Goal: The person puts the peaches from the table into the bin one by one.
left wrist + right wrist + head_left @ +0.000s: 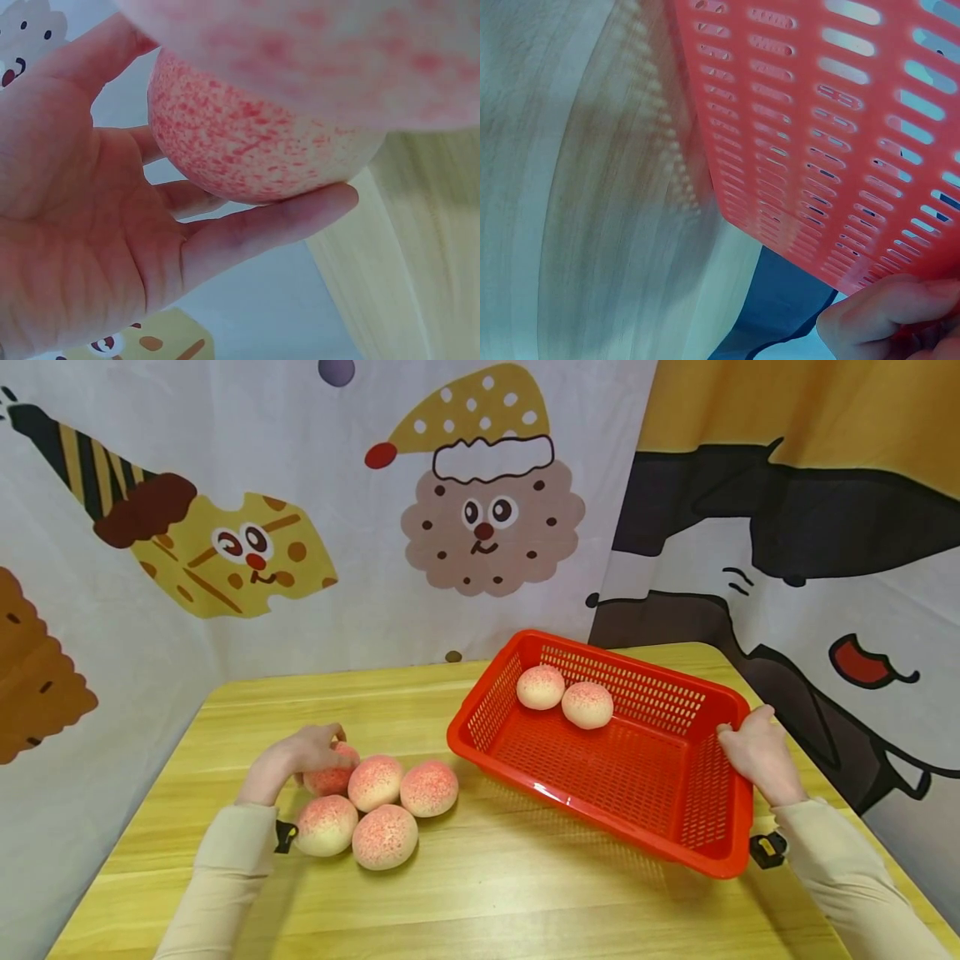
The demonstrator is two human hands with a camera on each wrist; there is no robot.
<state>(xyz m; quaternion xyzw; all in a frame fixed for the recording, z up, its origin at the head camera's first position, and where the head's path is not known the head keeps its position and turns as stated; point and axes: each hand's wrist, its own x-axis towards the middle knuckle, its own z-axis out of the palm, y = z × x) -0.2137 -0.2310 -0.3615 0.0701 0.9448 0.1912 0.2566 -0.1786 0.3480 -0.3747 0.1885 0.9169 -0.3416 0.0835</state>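
Observation:
My left hand (300, 756) grips a round peach-like bun (330, 778), cream with pink speckles, at the back left of a cluster. In the left wrist view the thumb and fingers curve round that bun (240, 135), while another speckled bun (322, 52) fills the top, close to the camera. Several similar buns, such as the front one (385, 837), sit beside it on the table. On the right, my right hand (759, 756) holds the short right rim of a red slotted plastic basket (637, 833). Curled fingers (877, 315) show at that rim in the right wrist view. Two buns (587, 705) lie inside, towards the back.
The wood-grain table (480, 910) reaches back to a hanging cloth (322, 643) printed with cartoon food figures. The basket stands at an angle, its left corner near the rightmost loose bun (429, 789). Its patterned shadow falls on the table in front.

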